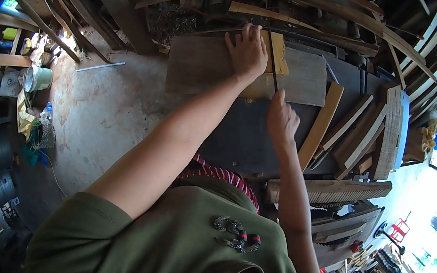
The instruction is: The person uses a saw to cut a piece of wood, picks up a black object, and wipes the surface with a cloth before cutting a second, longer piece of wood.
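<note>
My left hand [248,54] lies on a wide grey-brown board [198,62], thumb apart from the other fingers. It is beside a small yellowish piece of wood [279,53] on the board. My right hand [284,118] is closed around the near end of a long, thin, dark blade-like tool [273,58]. The tool runs away from me across the yellowish wood, its far part close to my left fingertips. Whether it is a saw or a file I cannot make out, and its handle is hidden in my fist.
Below the board is a dark tabletop [235,133]. Wooden strips [320,127] and offcuts lie on its right side. Long curved planks [313,2] are stacked behind. At left, a white bucket [38,79] stands by the concrete floor [112,106]. A toothed circular blade [333,239] shows lower right.
</note>
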Tool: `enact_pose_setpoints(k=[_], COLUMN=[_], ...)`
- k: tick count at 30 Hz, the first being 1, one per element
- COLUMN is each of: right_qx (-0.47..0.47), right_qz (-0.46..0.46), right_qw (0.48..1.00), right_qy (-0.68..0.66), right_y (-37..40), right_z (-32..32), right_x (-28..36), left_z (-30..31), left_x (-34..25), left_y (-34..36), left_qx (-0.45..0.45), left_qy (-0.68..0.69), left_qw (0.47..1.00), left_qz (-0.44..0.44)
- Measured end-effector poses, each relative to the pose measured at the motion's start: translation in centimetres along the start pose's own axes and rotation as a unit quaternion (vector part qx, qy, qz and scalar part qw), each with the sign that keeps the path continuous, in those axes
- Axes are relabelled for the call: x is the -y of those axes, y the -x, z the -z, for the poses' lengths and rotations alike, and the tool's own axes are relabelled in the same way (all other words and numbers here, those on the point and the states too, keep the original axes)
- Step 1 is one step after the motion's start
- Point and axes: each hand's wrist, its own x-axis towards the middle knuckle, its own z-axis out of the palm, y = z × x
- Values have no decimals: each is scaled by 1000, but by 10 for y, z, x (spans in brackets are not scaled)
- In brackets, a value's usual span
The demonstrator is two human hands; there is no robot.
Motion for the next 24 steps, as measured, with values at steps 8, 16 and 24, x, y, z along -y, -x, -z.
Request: enact_pose_setpoints(k=[8,16,24], right_qx=[5,-23,47], right_qz=[-19,-10,-20], right_qw=[1000,999,999], right_qy=[-24,-27,-8], right_y=[-5,-43,0], right_z=[7,2,20], right_x=[8,15,8], left_z=[1,2,1], left_x=[0,-1,1], left_y=[-1,-1,-2], left_qx=[10,19,15], left_qy=[18,35,36], left_qw=[1000,999,999], left_qz=[12,14,20])
